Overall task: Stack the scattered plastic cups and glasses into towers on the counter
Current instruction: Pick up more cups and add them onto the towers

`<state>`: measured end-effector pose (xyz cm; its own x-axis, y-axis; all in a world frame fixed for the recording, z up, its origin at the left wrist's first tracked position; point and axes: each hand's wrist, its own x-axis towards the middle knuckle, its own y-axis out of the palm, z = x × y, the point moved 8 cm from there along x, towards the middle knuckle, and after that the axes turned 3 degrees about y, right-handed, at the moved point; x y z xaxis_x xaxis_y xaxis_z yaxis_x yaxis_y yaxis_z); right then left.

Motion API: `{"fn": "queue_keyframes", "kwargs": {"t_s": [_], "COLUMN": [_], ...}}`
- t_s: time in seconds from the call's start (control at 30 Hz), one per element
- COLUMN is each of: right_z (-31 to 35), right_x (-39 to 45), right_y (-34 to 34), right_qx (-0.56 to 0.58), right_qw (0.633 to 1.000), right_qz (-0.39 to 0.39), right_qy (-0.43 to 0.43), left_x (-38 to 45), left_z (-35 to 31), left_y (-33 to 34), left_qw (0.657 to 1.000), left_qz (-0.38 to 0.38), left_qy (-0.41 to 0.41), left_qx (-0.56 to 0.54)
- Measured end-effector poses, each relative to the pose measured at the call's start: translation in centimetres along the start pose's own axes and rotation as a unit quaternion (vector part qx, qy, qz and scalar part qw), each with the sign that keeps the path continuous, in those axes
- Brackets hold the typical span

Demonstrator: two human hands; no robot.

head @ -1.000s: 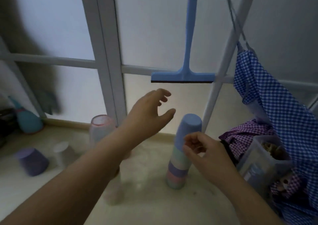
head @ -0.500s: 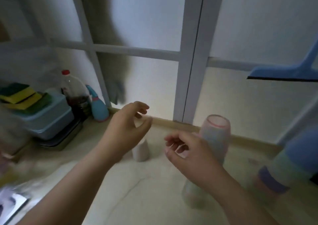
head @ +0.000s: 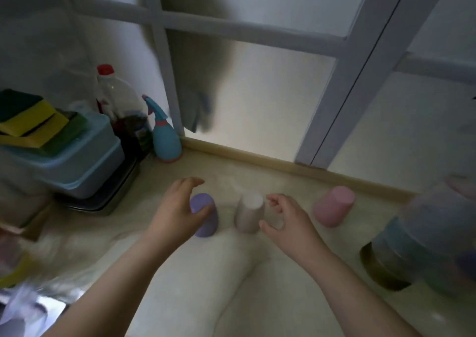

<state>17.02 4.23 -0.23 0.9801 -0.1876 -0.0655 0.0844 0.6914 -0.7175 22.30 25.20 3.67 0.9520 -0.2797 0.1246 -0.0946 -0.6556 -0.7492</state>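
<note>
Three cups stand upside down on the pale counter [head: 231, 272]: a purple cup [head: 204, 218], a whitish cup [head: 249, 213] and a pink cup [head: 333, 209]. My left hand [head: 177, 213] curls over the purple cup, thumb and fingers on either side of it; whether it grips is unclear. Just right of the whitish cup, my right hand [head: 288, 220] is open with fingers apart and holds nothing. A blurred stack of glasses [head: 417, 244] stands at the right edge.
A blue box [head: 77, 164] topped with sponges [head: 33, 122] sits on a metal tray at the left, with a red-capped bottle [head: 121, 109] and a teal spray bottle [head: 164, 135] behind it. A frosted window with a white frame [head: 355, 78] lines the back.
The view has swung left and down, away from the coloured cup tower. Both hands have dropped toward the counter, the left over the purple cup, the right beside the whitish cup.
</note>
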Motion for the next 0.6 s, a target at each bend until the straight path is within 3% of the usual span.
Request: {"fn": "queue_keyframes", "kwargs": {"t_s": [0.27,0.6], "right_z": [-2.8,-1.4], "right_x": [5.5,4.9], "right_y": [5.4,3.8], "right_qx": [-0.040,0.010], "right_qw": [0.991,0.997], "right_qz": [0.073,-0.005], "right_qy": [0.100,0.076], "left_x": [0.9,1.5], "left_z": [4.0,7.0], "left_y": [2.2,4.5], "left_qw": [0.999,0.995], "left_qz": [0.032,0.064], "left_qy": [-0.025,-0.079], "left_qx": [0.008,-0.013]}}
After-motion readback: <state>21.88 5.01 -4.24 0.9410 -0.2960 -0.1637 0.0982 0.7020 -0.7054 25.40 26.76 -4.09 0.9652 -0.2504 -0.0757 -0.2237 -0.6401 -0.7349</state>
